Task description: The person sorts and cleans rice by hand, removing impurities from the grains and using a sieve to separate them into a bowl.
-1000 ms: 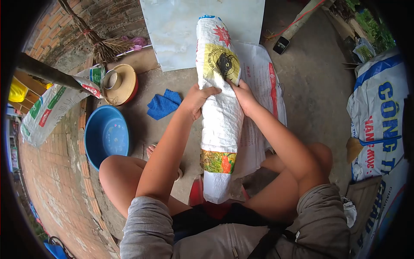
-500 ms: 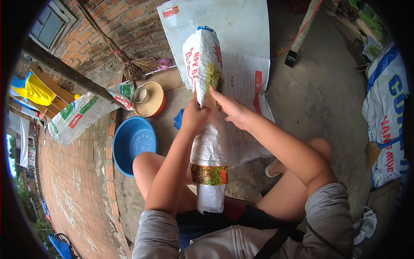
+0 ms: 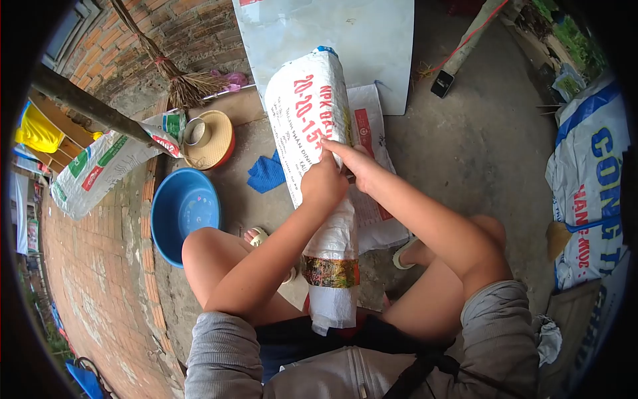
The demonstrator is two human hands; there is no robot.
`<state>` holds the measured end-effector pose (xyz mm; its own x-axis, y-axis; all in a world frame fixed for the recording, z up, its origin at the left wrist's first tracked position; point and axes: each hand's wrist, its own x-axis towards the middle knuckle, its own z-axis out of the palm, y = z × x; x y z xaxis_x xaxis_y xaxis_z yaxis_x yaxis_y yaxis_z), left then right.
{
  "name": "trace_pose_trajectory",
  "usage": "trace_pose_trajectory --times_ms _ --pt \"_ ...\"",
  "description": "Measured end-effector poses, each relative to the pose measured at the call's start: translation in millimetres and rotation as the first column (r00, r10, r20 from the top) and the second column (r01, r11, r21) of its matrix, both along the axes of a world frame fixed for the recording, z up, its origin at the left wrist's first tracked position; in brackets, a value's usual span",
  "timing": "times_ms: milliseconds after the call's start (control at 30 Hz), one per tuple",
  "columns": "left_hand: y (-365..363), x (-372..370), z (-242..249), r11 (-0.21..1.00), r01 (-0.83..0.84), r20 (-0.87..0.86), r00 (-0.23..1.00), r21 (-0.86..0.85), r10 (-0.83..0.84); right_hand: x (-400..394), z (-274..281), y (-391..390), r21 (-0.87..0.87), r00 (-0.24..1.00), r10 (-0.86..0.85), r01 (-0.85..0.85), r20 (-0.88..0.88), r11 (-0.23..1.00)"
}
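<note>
A white woven fertilizer sack (image 3: 309, 93), printed with red "NPK" and "20-20-15" lettering, is gathered into a long bundle in front of me. Its wide end points away and its narrow end hangs over my lap. My left hand (image 3: 325, 181) is closed around the bundle's middle. Just beside it, my right hand (image 3: 352, 163) grips the same stretch, thumb laid over the top near the left hand. Under the sack, a second white printed sack (image 3: 392, 229) lies on the ground. A blue cloth (image 3: 266, 173) lies left of the bundle.
A blue basin (image 3: 186, 216) stands by my left knee. Behind it are a round woven lid (image 3: 214, 136) with a metal bowl (image 3: 197, 132), and a straw broom (image 3: 193, 86). A pale board (image 3: 372, 60) leans ahead. Large printed sacks (image 3: 588, 193) stand at right.
The fertilizer sack has rolled to show more of its red lettering, and its far part looks wider. My left hand has moved right and closer to my right hand. The camera view has shifted slightly.
</note>
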<state>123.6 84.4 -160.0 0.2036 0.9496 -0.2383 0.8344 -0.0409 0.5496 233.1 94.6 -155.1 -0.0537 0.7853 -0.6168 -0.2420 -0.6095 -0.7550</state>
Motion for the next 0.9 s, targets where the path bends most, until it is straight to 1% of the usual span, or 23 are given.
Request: trace_pose_trajectory --times_ms 33,100,133,167,200,233,267,333,367,400,433,467,500,533,567,600,633,667,700,733,767,833,900 --pt "4 -3 1 1.0 0.0 -0.003 1.0 -0.003 0.0 -2 -2 2 -0.003 1.0 0.0 0.0 -0.003 1.0" --pt "14 -14 8 0.978 0.182 0.096 0.98 -0.101 -0.173 -7 -4 5 0.06 0.972 -0.187 0.181 0.139 0.982" --pt "17 -18 12 0.978 0.179 0.094 0.981 -0.103 -0.17 -4 -8 7 0.058 0.973 -0.185 0.178 0.137 0.982" --pt "18 -22 22 0.96 0.199 0.368 0.923 -0.2 -0.115 2 -14 10 0.076 0.979 -0.201 0.198 0.041 0.977" --pt "20 -27 30 0.929 0.242 0.606 0.795 -0.281 -0.024 4 -12 13 0.093 0.975 -0.215 0.22 -0.057 0.971" --pt "26 -37 37 0.847 0.207 0.573 0.809 -0.489 0.133 4 -9 15 0.06 0.97 -0.234 0.238 -0.073 0.969" --pt "33 -42 29 0.834 0.127 0.584 0.77 -0.537 0.258 5 -10 16 0.088 0.972 -0.199 0.211 -0.126 0.974" --pt "41 -52 23 0.796 -0.041 0.542 0.711 -0.604 0.448 0 -13 21 0.075 0.959 -0.279 0.283 -0.052 0.956" --pt "37 -50 34 0.813 -0.139 0.484 0.742 -0.566 0.464 0 -11 20 0.074 0.96 -0.276 0.279 -0.052 0.957" --pt "41 -54 17 0.812 -0.141 0.484 0.74 -0.566 0.466 -1 -3 18 0.079 0.964 -0.252 0.258 -0.086 0.963" --pt "49 -57 -12 0.919 -0.188 0.583 0.724 -0.347 0.368 -2 5 17 0.085 0.967 -0.226 0.237 -0.121 0.968" --pt "53 -60 -27 0.966 -0.237 0.654 0.715 -0.107 0.248 -4 16 14 0.088 0.968 -0.221 0.232 -0.122 0.969" --pt "50 -56 -22 0.946 -0.299 0.717 0.632 -0.123 0.293 -6 28 9 0.114 0.964 -0.197 0.219 -0.176 0.969" --pt "52 -56 -30 0.946 -0.318 0.784 0.571 -0.061 0.242 -7 39 4 0.141 0.959 -0.172 0.207 -0.227 0.968" --pt "47 -55 -14 0.926 -0.294 0.851 0.398 -0.235 0.342 -7 45 0 0.129 0.95 -0.157 0.198 -0.271 0.972" --pt "41 -53 12 0.888 -0.234 0.87 0.215 -0.395 0.444 -9 47 -3 0.132 0.952 -0.155 0.195 -0.266 0.972" --pt "39 -52 28 0.869 -0.174 0.859 0.154 -0.463 0.488 -10 50 -6 0.171 0.942 -0.117 0.177 -0.314 0.969" --pt "39 -50 39 0.868 -0.216 0.847 0.21 -0.448 0.489 -11 52 -8 0.21 0.929 -0.077 0.161 -0.362 0.964" --pt "46 -53 32 0.88 0.036 0.877 0.11 -0.474 0.467 -12 50 -8 0.232 0.929 -0.054 0.147 -0.366 0.962" --pt "52 -57 24 0.849 0.286 0.887 0.005 -0.444 0.462 -11 52 -9 0.235 0.929 -0.053 0.147 -0.366 0.961" --pt "50 -56 26 0.85 0.286 0.888 0.006 -0.442 0.46 -11 56 -11 0.242 0.931 -0.035 0.13 -0.363 0.962" --pt "47 -51 30 0.806 0.401 0.832 -0.164 -0.435 0.53 -7 55 -11 0.278 0.936 0.017 0.087 -0.351 0.957" --pt "45 -50 34 0.783 0.447 0.813 -0.183 -0.432 0.552 -1 59 -10 0.285 0.94 0.032 0.071 -0.339 0.956"
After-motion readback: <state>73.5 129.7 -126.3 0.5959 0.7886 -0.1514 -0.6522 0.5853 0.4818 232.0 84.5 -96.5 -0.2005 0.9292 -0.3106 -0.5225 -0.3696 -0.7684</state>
